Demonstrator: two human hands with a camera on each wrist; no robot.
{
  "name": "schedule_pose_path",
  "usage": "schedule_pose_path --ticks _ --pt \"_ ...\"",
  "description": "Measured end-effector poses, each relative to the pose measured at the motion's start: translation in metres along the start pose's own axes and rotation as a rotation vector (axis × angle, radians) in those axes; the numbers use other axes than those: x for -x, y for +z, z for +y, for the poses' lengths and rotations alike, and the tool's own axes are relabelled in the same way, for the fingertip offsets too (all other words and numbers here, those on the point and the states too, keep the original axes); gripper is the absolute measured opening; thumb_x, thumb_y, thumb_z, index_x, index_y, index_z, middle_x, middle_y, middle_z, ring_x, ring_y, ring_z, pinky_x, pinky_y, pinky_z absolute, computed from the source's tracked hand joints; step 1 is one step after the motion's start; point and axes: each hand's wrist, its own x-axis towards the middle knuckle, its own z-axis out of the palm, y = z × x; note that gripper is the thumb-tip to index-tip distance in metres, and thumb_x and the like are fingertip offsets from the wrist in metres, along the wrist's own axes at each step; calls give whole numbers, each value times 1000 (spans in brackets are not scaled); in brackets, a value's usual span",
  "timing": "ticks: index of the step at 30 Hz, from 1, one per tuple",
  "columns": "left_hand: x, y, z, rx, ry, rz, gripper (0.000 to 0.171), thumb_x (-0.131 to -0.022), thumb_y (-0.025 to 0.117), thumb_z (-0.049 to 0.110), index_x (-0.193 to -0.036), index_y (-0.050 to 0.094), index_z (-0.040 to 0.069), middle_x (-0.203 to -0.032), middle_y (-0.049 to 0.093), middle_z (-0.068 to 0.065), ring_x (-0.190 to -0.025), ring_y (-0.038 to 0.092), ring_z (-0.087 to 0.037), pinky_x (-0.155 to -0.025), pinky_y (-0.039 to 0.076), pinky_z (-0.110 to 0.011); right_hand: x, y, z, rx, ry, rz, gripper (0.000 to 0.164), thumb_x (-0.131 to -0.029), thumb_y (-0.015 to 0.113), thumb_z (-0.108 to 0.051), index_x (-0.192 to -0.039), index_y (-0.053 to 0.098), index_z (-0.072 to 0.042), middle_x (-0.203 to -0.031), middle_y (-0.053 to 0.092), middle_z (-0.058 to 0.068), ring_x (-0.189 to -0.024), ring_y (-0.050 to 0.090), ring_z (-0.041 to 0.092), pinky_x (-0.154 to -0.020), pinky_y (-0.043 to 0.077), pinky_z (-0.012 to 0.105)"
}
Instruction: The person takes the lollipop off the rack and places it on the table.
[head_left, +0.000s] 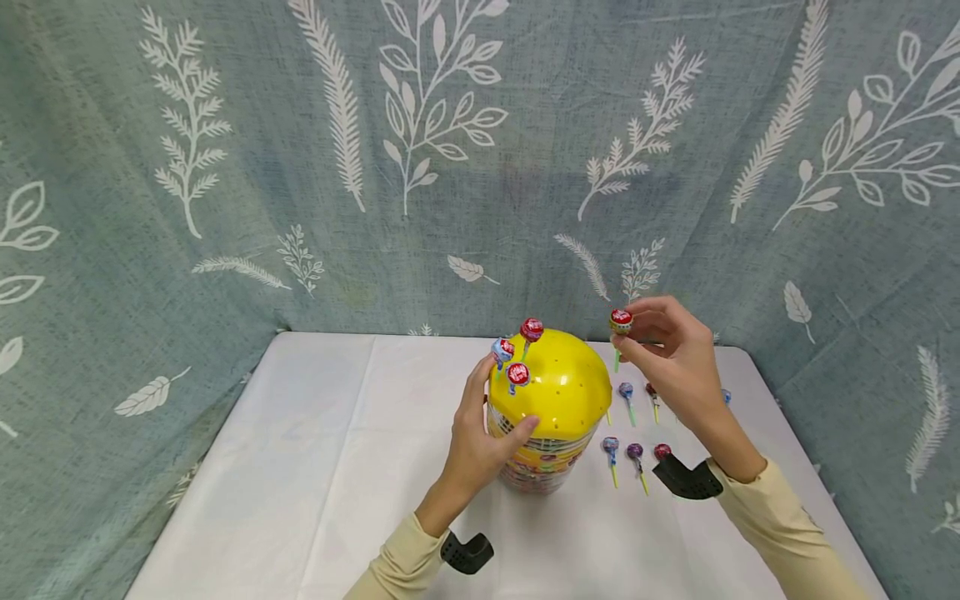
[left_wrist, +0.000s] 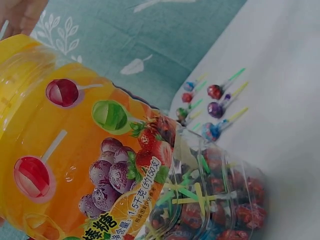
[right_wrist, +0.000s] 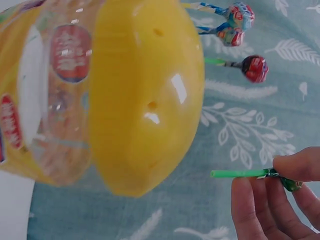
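A clear plastic jar (left_wrist: 215, 200) with a rounded yellow lid (head_left: 558, 379) stands upright on the table, wrapped lollipops showing through its lower wall. My left hand (head_left: 480, 442) grips it near the top, thumb lying on the lid. Three lollipops stick up from small holes in the lid's left part: a red one (head_left: 532, 330), a light blue one (head_left: 502, 351) and a red-and-blue one (head_left: 517, 374). Right of the lid, in the air, my right hand (head_left: 675, 350) pinches a red-and-green wrapped lollipop (head_left: 621, 321). Its green stick (right_wrist: 237, 173) points down, apart from the lid.
Several wrapped lollipops lie in rows to the jar's right, among them a blue one (head_left: 611, 446) and a purple one (head_left: 635, 451). A white cloth (head_left: 390, 417) covers the table. Behind it hangs a leaf-patterned grey-green curtain (head_left: 525, 242).
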Motion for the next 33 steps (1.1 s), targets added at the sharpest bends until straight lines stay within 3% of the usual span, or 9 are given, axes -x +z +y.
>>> schedule_pose_path --ticks 16,26,33 --pt "1 1 -2 -12 -14 3 82 -80 71 39 -147 26 28 -147 32 6 -125 42 -17 -91 43 -48 30 -34 25 89 94 -5 31 -82 67 5 -110 55 3 -93 63 15 -77 63 17 -62 55 28" --pt "1 1 -2 -18 -12 6 82 -80 71 39 -148 25 27 -148 31 6 -126 41 -17 -91 43 -50 49 -50 55 196 168 16 31 -83 69 3 -110 56 1 -88 65 11 -67 63 16 -59 52 25" --pt "1 0 0 -22 -13 6 82 -80 70 38 -148 25 27 -147 31 7 -126 41 -16 -90 43 -50 64 -60 79 264 230 10 31 -83 69 -1 -111 56 2 -88 64 18 -69 64 17 -57 54 27"
